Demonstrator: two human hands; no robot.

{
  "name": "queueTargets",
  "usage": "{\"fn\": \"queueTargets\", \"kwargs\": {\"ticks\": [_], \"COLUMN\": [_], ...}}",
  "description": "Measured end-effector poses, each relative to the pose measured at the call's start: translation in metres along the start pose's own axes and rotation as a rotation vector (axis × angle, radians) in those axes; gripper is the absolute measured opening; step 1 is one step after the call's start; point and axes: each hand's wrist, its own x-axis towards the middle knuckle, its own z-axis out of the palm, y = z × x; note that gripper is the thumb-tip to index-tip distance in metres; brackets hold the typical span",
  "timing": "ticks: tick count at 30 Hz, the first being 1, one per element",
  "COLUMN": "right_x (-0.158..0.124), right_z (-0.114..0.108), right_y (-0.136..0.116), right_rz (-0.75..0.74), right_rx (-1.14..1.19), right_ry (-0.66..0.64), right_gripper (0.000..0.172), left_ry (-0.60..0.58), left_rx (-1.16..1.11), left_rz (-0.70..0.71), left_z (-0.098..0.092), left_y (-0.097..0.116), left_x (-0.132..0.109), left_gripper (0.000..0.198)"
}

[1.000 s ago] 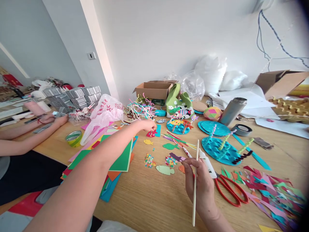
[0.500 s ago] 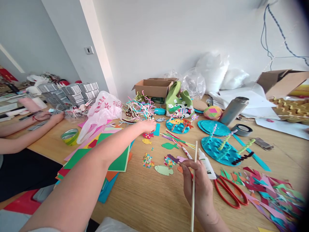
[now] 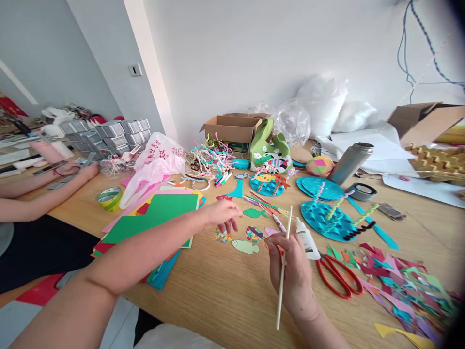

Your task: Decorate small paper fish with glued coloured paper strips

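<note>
My right hand (image 3: 292, 274) is closed around a thin wooden stick (image 3: 283, 271), held nearly upright above the table's front edge. My left hand (image 3: 223, 215) reaches over the wooden table (image 3: 225, 295) with fingers curled down in a pinch; what they hold is hidden. It hovers just above a pile of coloured confetti (image 3: 222, 236) and a pale green paper fish (image 3: 246, 246). A darker green paper fish (image 3: 255, 213) and a red paper fish (image 3: 224, 197) lie just beyond it. A white glue bottle (image 3: 305, 240) lies right of the stick.
Red scissors (image 3: 337, 276) and paper scraps (image 3: 403, 281) lie at right. Blue decorated paper plates (image 3: 329, 220), a metal flask (image 3: 350, 162), a cardboard box (image 3: 232, 128) and a stack of coloured paper (image 3: 160, 208) fill the middle. Another person's arms (image 3: 43, 194) rest at left, near a tape roll (image 3: 109, 198).
My left hand has pulled back from the red fish near the far blue plate toward the confetti. The small yellow fish is no longer visible. The stick now tilts slightly.
</note>
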Motion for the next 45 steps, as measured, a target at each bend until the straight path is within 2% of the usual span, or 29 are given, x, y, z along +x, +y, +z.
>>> {"fn": "queueTargets", "kwargs": {"ticks": [2, 4, 7, 12, 15, 20, 23, 25, 27, 30, 33, 37, 45], "right_x": [0.001, 0.001, 0.000, -0.001, 0.001, 0.005, 0.005, 0.003, 0.002, 0.001, 0.001, 0.000, -0.001], "right_z": [-0.002, -0.003, -0.004, -0.004, -0.004, -0.002, 0.000, 0.001, 0.002, 0.003, 0.003, 0.002, 0.001], "right_y": [-0.005, -0.009, -0.012, -0.014, -0.015, -0.011, -0.007, -0.006, -0.005, -0.003, -0.001, -0.001, -0.005], "right_rz": [-0.047, -0.098, -0.174, -0.236, -0.180, -0.006, 0.038, 0.048, 0.051, 0.056, 0.054, 0.028, 0.021], "right_rx": [0.005, 0.009, 0.014, 0.026, 0.052, 0.013, -0.003, 0.000, 0.005, 0.006, 0.005, 0.009, 0.016], "right_ry": [-0.034, -0.071, -0.121, -0.219, -0.178, -0.071, -0.041, -0.020, -0.003, 0.000, -0.008, -0.020, -0.043], "right_gripper": [0.022, 0.023, 0.023, 0.025, 0.023, 0.017, 0.011, 0.009, 0.009, 0.010, 0.011, 0.013, 0.014], "left_ry": [-0.136, -0.198, -0.155, -0.046, 0.024, 0.269, 0.360, 0.407, 0.529, 0.619, 0.655, 0.660, 0.620], "left_rx": [-0.355, -0.600, -0.790, -0.827, -0.795, -0.662, -0.563, -0.506, -0.417, -0.364, -0.290, -0.148, 0.163], "left_rz": [-0.091, -0.126, -0.073, 0.023, 0.069, 0.167, 0.193, 0.167, 0.052, -0.026, -0.099, -0.167, -0.205], "left_z": [0.019, 0.031, 0.040, 0.043, 0.044, 0.047, 0.044, 0.037, 0.026, 0.007, -0.002, -0.001, 0.001], "left_y": [-0.007, -0.011, -0.012, -0.008, -0.008, -0.015, -0.020, -0.022, -0.023, -0.022, -0.021, -0.023, -0.029], "left_x": [-0.022, -0.037, -0.045, -0.047, -0.048, -0.044, -0.034, -0.022, -0.004, 0.028, 0.059, 0.087, 0.103], "left_gripper": [0.040, 0.042, 0.037, 0.036, 0.036, 0.035, 0.031, 0.025, 0.020, 0.017, 0.010, 0.005, 0.009]}}
